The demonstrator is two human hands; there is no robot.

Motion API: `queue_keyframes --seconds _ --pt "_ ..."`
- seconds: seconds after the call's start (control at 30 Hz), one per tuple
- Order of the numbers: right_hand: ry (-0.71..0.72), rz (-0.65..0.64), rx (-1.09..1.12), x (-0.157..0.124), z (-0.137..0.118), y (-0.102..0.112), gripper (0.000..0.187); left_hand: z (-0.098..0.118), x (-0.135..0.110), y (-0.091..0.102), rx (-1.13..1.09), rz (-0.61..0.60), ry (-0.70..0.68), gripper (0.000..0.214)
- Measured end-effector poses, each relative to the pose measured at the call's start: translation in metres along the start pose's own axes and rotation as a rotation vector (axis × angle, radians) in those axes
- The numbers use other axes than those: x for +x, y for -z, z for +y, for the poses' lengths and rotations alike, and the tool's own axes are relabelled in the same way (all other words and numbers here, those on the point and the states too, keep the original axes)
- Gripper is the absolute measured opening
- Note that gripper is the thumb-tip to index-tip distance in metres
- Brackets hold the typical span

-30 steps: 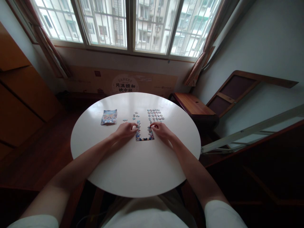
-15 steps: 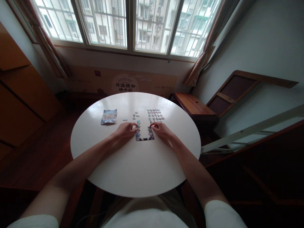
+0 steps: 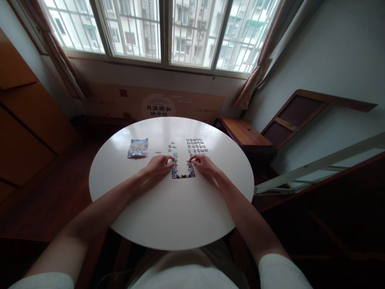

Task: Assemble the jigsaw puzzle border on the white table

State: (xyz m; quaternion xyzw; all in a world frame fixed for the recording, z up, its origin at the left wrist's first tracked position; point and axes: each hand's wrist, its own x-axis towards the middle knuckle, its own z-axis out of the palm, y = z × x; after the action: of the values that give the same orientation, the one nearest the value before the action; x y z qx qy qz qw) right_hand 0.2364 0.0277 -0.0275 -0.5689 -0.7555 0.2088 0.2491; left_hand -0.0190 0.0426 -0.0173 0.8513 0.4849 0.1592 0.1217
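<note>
A partly joined jigsaw puzzle (image 3: 184, 176) forms a U on the white round table, its open end facing the window. At the top of its left side, my left hand (image 3: 160, 164) is closed, with thumb and forefinger pressed at the edge pieces. My right hand (image 3: 203, 163) mirrors it, its fingers closed at the right side of the U. The exact piece under each fingertip is too small to make out. Loose puzzle pieces (image 3: 195, 142) lie in rows beyond my right hand. A few more pieces (image 3: 170, 150) are scattered beyond my left hand.
A colourful printed sheet or packet (image 3: 138, 148) lies on the left part of the white table (image 3: 168, 216). A wooden bench (image 3: 245, 131) stands behind the table at right. Beneath the barred window leans a long cardboard panel (image 3: 192, 103).
</note>
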Motion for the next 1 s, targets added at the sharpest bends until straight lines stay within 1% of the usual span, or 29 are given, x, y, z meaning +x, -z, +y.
queue_keyframes --seconds 0.43,0.7,1.0 --pt "0.0 0.003 0.002 -0.0008 0.0006 0.0007 0.026 0.0016 -0.0004 0.001 -0.001 -0.011 0.009 0.041" --pt "0.012 0.0 0.005 0.0007 0.004 -0.0003 0.027 0.0 -0.0002 -0.0003 0.002 0.003 0.002 0.04" --pt "0.004 0.001 0.008 0.0 0.0013 0.0005 0.026 -0.0013 0.0 -0.0016 0.001 0.004 -0.007 0.041"
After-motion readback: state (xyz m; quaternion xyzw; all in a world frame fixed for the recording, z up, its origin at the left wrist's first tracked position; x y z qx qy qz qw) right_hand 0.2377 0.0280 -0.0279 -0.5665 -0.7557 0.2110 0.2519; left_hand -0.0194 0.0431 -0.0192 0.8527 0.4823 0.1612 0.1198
